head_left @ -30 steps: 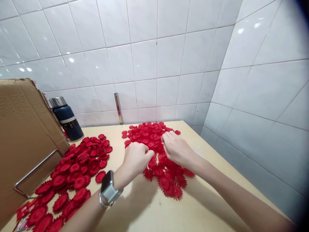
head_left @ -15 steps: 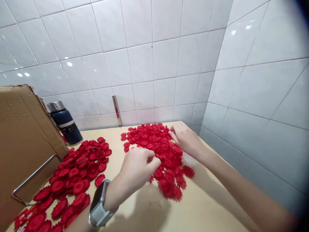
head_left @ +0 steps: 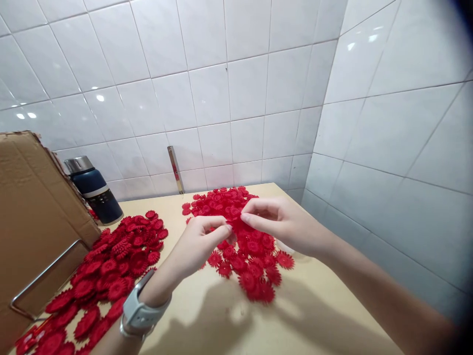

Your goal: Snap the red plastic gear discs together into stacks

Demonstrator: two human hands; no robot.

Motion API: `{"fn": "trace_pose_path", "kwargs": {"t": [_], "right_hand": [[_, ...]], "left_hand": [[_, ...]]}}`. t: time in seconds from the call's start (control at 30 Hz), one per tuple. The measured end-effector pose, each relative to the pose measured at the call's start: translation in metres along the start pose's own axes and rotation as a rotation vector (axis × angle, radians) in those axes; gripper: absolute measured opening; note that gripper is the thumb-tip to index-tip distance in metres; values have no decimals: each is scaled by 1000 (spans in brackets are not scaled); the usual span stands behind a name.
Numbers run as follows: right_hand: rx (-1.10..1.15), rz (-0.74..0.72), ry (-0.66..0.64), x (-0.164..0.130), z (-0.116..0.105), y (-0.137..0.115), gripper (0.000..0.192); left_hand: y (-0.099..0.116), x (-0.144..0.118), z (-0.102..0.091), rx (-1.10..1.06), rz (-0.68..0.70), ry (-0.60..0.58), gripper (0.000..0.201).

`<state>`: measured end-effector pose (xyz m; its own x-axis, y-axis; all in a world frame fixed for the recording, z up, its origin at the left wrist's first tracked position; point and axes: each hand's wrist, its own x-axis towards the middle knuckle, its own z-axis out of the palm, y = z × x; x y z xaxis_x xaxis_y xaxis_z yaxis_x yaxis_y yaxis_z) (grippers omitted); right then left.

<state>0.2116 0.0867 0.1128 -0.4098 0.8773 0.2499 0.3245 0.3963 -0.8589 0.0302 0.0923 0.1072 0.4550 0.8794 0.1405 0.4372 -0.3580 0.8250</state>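
Note:
My left hand [head_left: 201,239], with a pale-strapped watch [head_left: 142,313] at its wrist, is closed in a pinch above the middle pile. Facing it, a short gap away, my right hand [head_left: 283,222] also pinches with thumb and forefinger. Red behind the fingertips blends with the pile, so what either hand holds cannot be made out. Beneath and behind both hands spreads a heap of red, fringed, flower-like discs [head_left: 254,268]. A second heap of similar red discs [head_left: 116,264] lies to the left, those nearest me looking thicker.
A cardboard box [head_left: 37,212] stands at the left edge, with a bent metal rod [head_left: 46,276] in front. Behind the left heap is a dark blue bottle [head_left: 96,192]. A narrow metal strip [head_left: 175,170] leans against the tiled wall behind the pale table [head_left: 207,320].
My right hand has come from the pile's far right side toward the left hand. My left hand has shifted slightly up and left and turned, so the fingertips now face each other.

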Motion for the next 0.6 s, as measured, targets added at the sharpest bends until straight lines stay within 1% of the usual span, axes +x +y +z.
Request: {"fn": "trace_pose_path", "kwargs": {"t": [0.07, 0.17, 0.27, 0.37, 0.43, 0.53, 0.6], "right_hand": [[73, 12, 15, -1, 1, -1, 24], [132, 13, 27, -1, 0, -1, 25], [157, 0, 33, -3, 0, -3, 25], [128, -17, 51, -6, 3, -6, 24], [57, -42, 118, -8, 5, -8, 21], [-88, -107, 274, -10, 9, -10, 10], [-155, -139, 332, -12, 12, -11, 12]], "left_hand": [[6, -4, -1, -19, -7, 1, 24], [13, -9, -1, -88, 1, 51, 16], [16, -12, 0, -172, 37, 104, 11], [15, -13, 0, -224, 56, 115, 10], [14, -13, 0, -254, 51, 109, 10], [13, -12, 0, -290, 40, 117, 10], [13, -12, 0, -298, 35, 141, 11]]}}
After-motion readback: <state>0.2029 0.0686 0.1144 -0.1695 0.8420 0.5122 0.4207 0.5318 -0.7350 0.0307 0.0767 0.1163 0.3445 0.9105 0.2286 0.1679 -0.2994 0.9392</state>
